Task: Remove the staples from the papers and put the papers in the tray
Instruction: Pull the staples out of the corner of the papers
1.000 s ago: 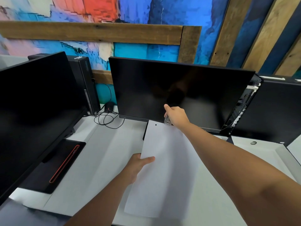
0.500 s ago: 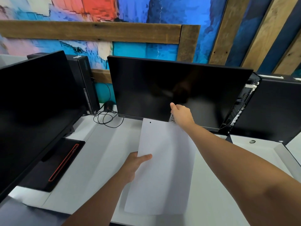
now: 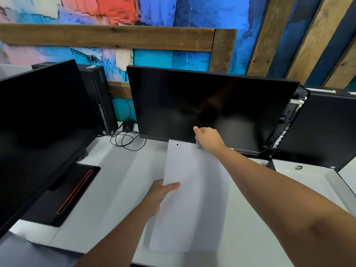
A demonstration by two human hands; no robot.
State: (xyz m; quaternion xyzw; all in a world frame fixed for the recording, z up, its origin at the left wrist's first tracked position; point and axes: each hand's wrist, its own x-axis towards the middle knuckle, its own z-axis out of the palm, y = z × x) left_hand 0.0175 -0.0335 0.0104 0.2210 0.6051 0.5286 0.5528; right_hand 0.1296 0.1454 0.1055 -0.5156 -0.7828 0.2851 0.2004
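Left hand (image 3: 160, 191) gripped the papers (image 3: 190, 199) at left edge, held above the table (image 3: 115, 180). Right hand (image 3: 208, 139) pinched a small metal tool (image 3: 199, 145) at top right corner, w/ monitor (image 3: 210, 106) behind.

The right hand (image 3: 209, 140) covers most of a small clear tool (image 3: 199, 146) at the papers' (image 3: 190, 199) top corner; what it is stays unclear. The left monitor (image 3: 38, 135) runs off the picture's edge.
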